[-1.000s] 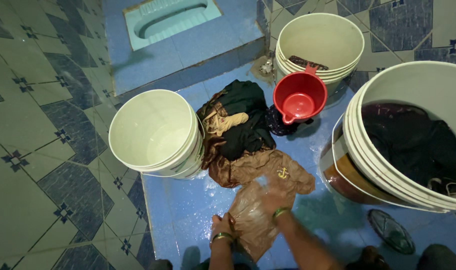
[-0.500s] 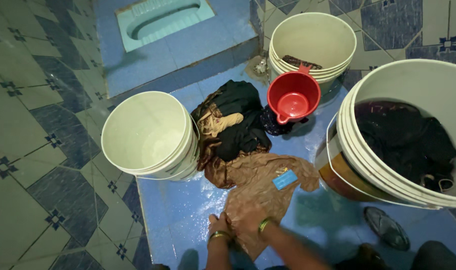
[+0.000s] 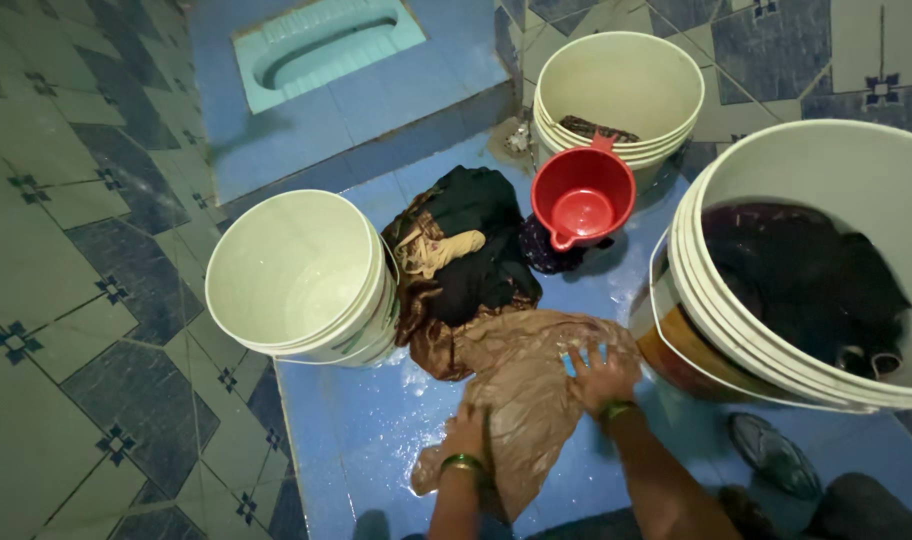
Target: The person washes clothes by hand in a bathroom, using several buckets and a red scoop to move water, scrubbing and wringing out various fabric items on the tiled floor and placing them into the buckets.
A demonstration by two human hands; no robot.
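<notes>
Wet blue floor tiles (image 3: 366, 420) fill the lower middle of the frame, with a pale squat toilet pan (image 3: 321, 40) set in a raised step at the upper left. Spread flat on those tiles lies a brown garment (image 3: 526, 385), glistening with water. The left hand (image 3: 468, 432) presses down on its lower edge, fingers bent and bunched against the cloth. The right hand (image 3: 603, 372) has travelled from close beside the left, half a second ago, out to the garment's far right corner, where it now lies with fingers splayed and flat over a small blue patch (image 3: 573, 362); it grips nothing, only pushes. That outward sweep reads as a scrubbing or smoothing stroke along the fabric. Above the garment sits a heap of dark clothes (image 3: 471, 250), flanked by an empty white bucket (image 3: 301, 275) at left, a red mug (image 3: 581, 200) and a second white bucket (image 3: 621, 90) above, and a large bucket of dark laundry (image 3: 811, 270) at right.
</notes>
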